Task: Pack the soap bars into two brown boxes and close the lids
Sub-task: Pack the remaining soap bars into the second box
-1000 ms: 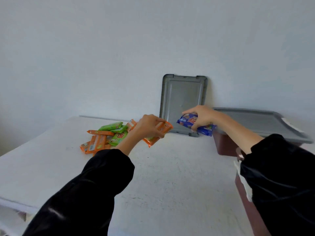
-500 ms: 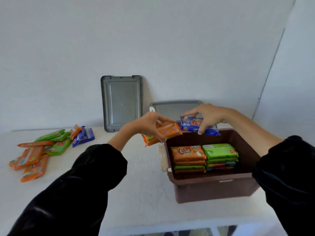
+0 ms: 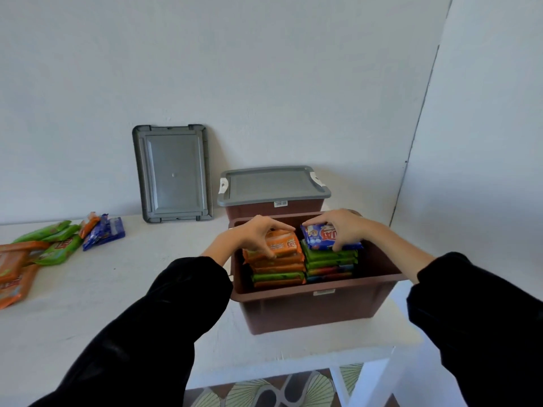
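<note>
An open brown box stands at the table's front right, holding two stacks of wrapped soap bars. My left hand grips an orange soap bar on top of the left stack. My right hand holds a blue soap bar over the right stack of green bars. Behind it stands a second brown box with its grey lid on. Loose soap bars in orange, green and blue wrappers lie at the table's left.
A spare grey lid leans upright against the white wall, left of the closed box. The white table ends just in front of the open box; patterned floor shows below. A wall corner stands at the right.
Both hands have come down from above the box's rim into the open box, bringing the orange and blue bars onto the two stacks. The view has tilted down and closer.
</note>
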The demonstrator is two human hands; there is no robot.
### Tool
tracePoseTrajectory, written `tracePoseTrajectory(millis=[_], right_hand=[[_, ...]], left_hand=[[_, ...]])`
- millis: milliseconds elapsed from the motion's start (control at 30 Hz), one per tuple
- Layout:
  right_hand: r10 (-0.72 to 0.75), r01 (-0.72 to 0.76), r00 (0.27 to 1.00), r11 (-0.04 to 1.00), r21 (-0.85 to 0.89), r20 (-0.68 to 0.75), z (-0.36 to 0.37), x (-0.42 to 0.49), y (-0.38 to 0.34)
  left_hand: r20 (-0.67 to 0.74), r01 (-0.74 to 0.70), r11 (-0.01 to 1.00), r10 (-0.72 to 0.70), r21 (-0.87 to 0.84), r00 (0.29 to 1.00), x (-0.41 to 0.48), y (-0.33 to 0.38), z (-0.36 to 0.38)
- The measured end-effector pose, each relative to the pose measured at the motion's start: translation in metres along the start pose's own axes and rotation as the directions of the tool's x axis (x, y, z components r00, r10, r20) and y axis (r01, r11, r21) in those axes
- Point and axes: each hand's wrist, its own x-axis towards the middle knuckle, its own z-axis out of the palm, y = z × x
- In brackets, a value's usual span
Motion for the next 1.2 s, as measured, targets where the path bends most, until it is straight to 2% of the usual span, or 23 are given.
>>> tracePoseTrajectory(millis=[133,233,367,567,667,767,900,1033,1200], right_hand=[[0.005,-0.005,1.000,1.000,0.014,-0.019,0.020,0.008,0.009],[-0.021,0.020,0.999,0.999,-0.042,-0.028,0.021,0.012,0.013],[-0.029,0.023,0.996,0.997,-0.073,-0.079,0.020,0.015,0.013],[-0.035,0.029,0.996,0.996,-0.079,-0.078,0.017,0.014,0.014],[-0.014,0.010,0.998,0.998,-0.066,-0.068,0.017,0.013,0.012],[-0.020,0.022,0.998,0.999,0.037,-0.054,0.012,0.015,0.006],[-0.025,0.042,0.993,0.988,0.150,-0.113,-0.003,0.027,-0.013],[-0.045,0.083,0.981,0.977,0.195,-0.191,-0.015,0.041,-0.047],[-0.124,0.179,0.961,0.961,0.209,-0.248,-0.019,0.068,-0.105]], left_hand=[[-0.019,0.008,1.000,-0.008,0.000,1.000,0.004,-0.005,0.010],[-0.033,0.017,1.000,-0.016,0.009,0.999,0.006,-0.006,0.007],[-0.012,0.019,1.000,-0.019,-0.007,1.000,0.008,-0.006,0.006],[-0.001,0.028,1.000,-0.028,-0.009,1.000,0.012,-0.005,0.009],[0.005,0.018,1.000,-0.018,0.009,1.000,0.011,-0.005,0.010],[-0.012,0.006,1.000,-0.006,0.025,1.000,0.009,-0.007,0.008],[-0.155,-0.058,0.996,0.045,-0.075,0.987,-0.001,-0.011,-0.004],[-0.322,-0.098,0.975,0.030,-0.198,0.946,-0.021,-0.024,-0.026],[-0.456,-0.074,0.978,-0.024,-0.196,0.890,-0.056,-0.062,-0.054]])
